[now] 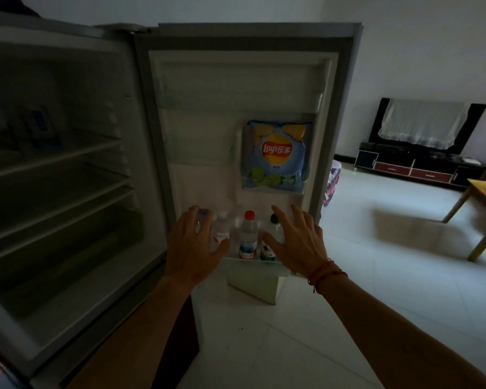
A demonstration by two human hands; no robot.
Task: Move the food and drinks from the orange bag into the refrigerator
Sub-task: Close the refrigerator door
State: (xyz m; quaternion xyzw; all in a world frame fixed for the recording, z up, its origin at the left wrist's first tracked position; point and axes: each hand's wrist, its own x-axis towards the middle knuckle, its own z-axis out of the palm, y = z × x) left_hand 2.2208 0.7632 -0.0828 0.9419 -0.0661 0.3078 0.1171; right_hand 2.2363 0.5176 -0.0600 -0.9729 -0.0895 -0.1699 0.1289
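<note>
Looking at the open fridge door (208,164), we see both hands apart, fingers spread, gripping nothing: left hand (192,248) by blue-capped bottle (204,213), right hand (298,242) by green-capped bottle (267,252), red-capped bottle (248,237) between, all in bottom shelf (253,266); chips bag (275,155) in the bin above
</note>
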